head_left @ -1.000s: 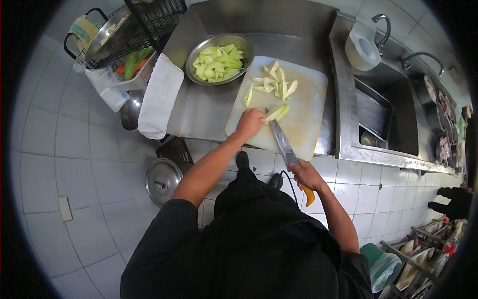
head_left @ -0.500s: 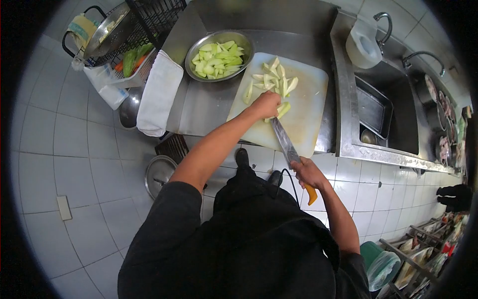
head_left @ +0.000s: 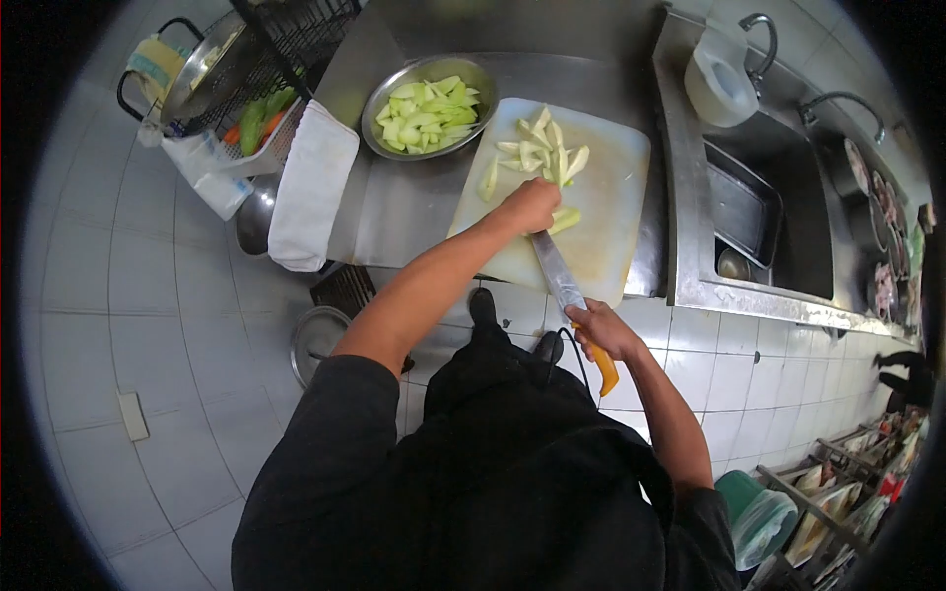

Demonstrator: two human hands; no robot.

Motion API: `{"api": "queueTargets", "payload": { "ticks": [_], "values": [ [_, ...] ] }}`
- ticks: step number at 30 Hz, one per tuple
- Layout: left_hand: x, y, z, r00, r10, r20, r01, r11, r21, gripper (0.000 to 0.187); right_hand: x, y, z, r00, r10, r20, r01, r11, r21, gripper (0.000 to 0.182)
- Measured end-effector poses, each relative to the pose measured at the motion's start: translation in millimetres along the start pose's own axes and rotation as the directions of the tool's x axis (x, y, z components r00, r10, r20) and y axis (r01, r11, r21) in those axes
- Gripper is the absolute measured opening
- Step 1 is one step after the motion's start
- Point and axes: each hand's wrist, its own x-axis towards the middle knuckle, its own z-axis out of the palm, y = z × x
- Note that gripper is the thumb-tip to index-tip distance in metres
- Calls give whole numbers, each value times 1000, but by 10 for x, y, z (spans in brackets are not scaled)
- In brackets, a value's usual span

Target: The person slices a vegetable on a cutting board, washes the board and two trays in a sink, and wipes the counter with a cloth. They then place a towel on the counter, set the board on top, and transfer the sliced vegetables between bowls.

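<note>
1. Lid [head_left: 310, 337], round and metal, lies left of the frame's centre; the left forearm now covers part of it, whereas a second ago it showed whole.
2. Round stainless-steel bowl [head_left: 485, 85] of pale green slices sits at upper centre-left, as before.
3. Left hand [head_left: 530, 205], near the frame's centre, has shifted up and rightward, and now covers the knife's tip and one end of the pale green wedge; its fingertips are hidden, so I cannot tell whether they pinch it.
4. Pile of pale green wedges [head_left: 540, 153] lies just above that hand, much as before.
5. Pale green wedge [head_left: 566, 219], on the white rectangular cutting board [head_left: 603, 231], lies flatter across the frame than a second ago.
6. Long steel knife with a yellow handle [head_left: 557, 272] slants from that wedge to lower right.
7. Right hand [head_left: 603, 330], right of centre, stays wrapped around the handle, slightly higher in the frame.
</note>
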Motion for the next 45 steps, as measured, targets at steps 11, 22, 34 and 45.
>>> {"api": "queueTargets", "payload": {
  "ticks": [11,22,34,45],
  "values": [
    [-83,17,-63,997,8,-74,-15,995,-97,19,38,44,83,1000,8,6,-9,997,82,25],
    [-243,-70,-117,988,-97,-122,69,975,-210,24,29,-83,164,998,-3,-67,-11,980,-200,29],
    [-458,-771,-1124,788,-383,-482,170,888,-427,24,-297,-206,167,981,-48,-186,-33,912,-409,33],
    [-349,-1652,-1797,650,-474,-594,336,880,-334,24,-985,100,-14,881,17,-473,-74,992,-102,28]
  ]
}}
